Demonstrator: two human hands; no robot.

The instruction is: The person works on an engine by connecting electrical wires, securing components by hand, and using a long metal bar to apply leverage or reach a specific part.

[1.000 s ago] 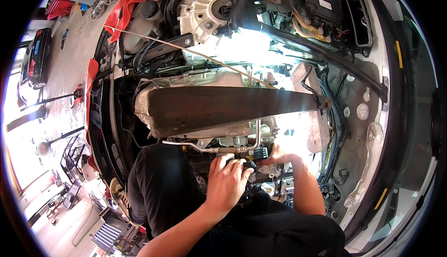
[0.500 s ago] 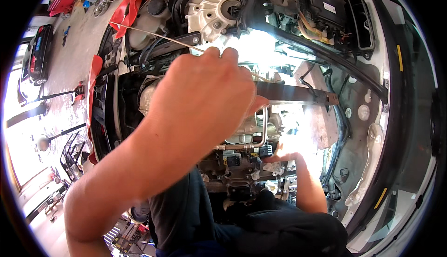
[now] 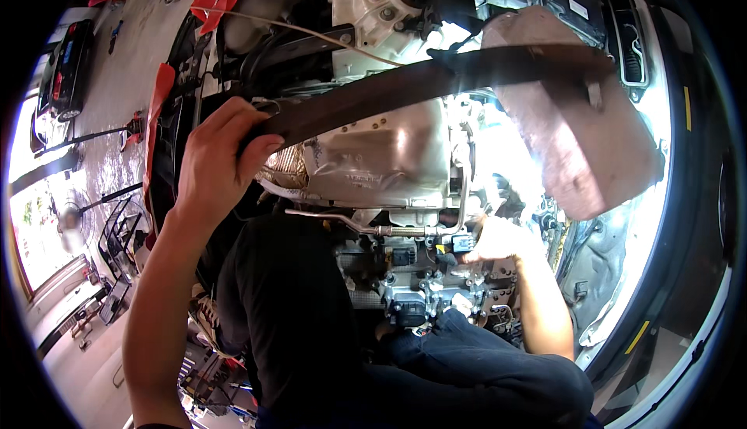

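A long dark brown bar [image 3: 366,98] lies diagonally across the engine bay, and my left hand [image 3: 220,157] is wrapped round its left end. At the bar's right end a pale pinkish-grey block [image 3: 576,149] tilts over the bay's right side. Beneath the bar shows a silver engine cover [image 3: 373,157] with a thin metal pipe [image 3: 366,228] along its lower edge. My right hand [image 3: 494,238] is low beside a small connector [image 3: 463,242]. Glare washes out its fingers, so whether they grip anything is unclear.
A thin rod [image 3: 311,32] crosses the upper bay near a cast strut housing [image 3: 366,5]. Red covering [image 3: 159,102] drapes the left edge, my dark-trousered leg [image 3: 288,304] fills the lower middle, and a dark car [image 3: 74,67] stands on the garage floor at far left.
My left hand has moved up from low in the bay to the bar's left end. The bar has swung into a diagonal higher up, and the pale block has shifted right and tilted.
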